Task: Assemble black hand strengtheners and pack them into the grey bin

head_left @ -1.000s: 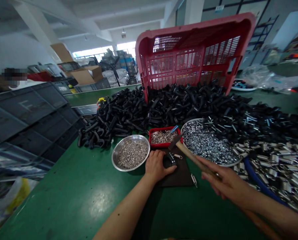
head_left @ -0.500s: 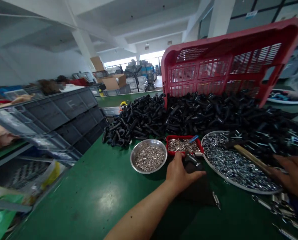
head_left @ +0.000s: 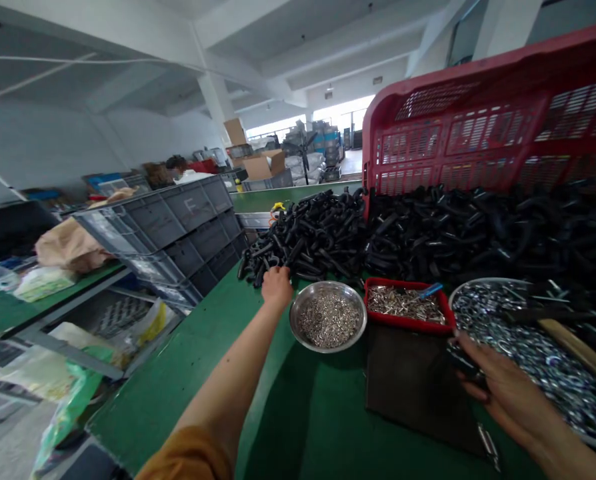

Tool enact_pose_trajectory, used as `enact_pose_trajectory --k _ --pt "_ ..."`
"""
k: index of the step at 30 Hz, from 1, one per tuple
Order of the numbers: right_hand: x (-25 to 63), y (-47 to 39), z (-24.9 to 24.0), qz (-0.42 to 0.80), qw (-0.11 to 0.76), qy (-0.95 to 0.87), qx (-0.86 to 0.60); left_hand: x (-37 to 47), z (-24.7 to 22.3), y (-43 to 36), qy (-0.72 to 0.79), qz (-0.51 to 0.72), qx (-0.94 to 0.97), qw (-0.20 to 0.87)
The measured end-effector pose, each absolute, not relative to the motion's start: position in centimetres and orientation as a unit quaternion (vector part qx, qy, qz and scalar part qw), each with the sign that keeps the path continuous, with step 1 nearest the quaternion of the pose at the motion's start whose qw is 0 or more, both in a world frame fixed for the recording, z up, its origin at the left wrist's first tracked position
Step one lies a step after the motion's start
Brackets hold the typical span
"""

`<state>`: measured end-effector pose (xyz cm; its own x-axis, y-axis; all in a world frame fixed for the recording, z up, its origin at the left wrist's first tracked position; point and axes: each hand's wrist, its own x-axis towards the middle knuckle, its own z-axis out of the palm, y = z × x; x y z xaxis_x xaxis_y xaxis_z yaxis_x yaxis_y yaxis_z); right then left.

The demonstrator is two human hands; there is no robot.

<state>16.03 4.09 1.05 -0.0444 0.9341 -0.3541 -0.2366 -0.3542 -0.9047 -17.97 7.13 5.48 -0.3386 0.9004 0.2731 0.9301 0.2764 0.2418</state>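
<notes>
My left hand [head_left: 277, 287] is at the near left edge of a heap of black curved pieces [head_left: 323, 230], its fingers curled. Whatever they close on is hidden. On the right, my right hand [head_left: 513, 393] grips a small black handle-like piece [head_left: 464, 362] above the right side of a dark flat pad [head_left: 408, 380]. Left of the pad is a metal bowl [head_left: 298, 333] of small shiny metal parts. Behind the pad, a red tray [head_left: 413, 325] holds pin-like metal pieces and a blue item. A hammer with a wooden handle [head_left: 578, 350] lies over a round tray of metal parts.
A red plastic crate [head_left: 408, 143] stands tipped behind the black heap. Grey stacked bins [head_left: 193, 213] are to the left. A small spring-like metal part [head_left: 488, 447] lies by the pad on the green tabletop [head_left: 198, 400]. Another person [head_left: 181, 170] is far back.
The view has turned left. My left hand has moved from the pad to the heap's left edge. My right hand has left the hammer handle and now holds the black piece.
</notes>
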Motion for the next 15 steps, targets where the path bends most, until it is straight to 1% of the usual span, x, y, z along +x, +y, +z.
enact_pose_trajectory --k 2,4,7,11,13,15 --pt "16.2 3.7 0.7 0.637 0.442 -0.340 -0.533 -22.1 5.0 8.4 -0.812 -0.130 -0.568 0.038" --pt "16.2 3.3 0.4 0.632 0.434 -0.342 -0.543 -24.2 4.4 9.2 -0.805 -0.088 -0.586 0.031" --pt "16.6 2.7 0.3 0.617 0.426 -0.360 -0.555 -24.9 3.9 10.1 -0.784 -0.046 -0.619 0.025" --pt "17.7 2.6 0.4 0.567 0.429 -0.420 -0.563 -24.9 5.3 11.2 -0.741 -0.012 -0.671 0.015" --pt "18.2 2.8 0.4 0.521 0.446 -0.466 -0.559 -24.5 6.5 11.3 -0.715 -0.034 -0.697 0.035" --pt "18.2 3.0 0.5 0.473 0.458 -0.522 -0.543 -23.0 7.7 10.5 -0.702 -0.126 -0.700 0.033"
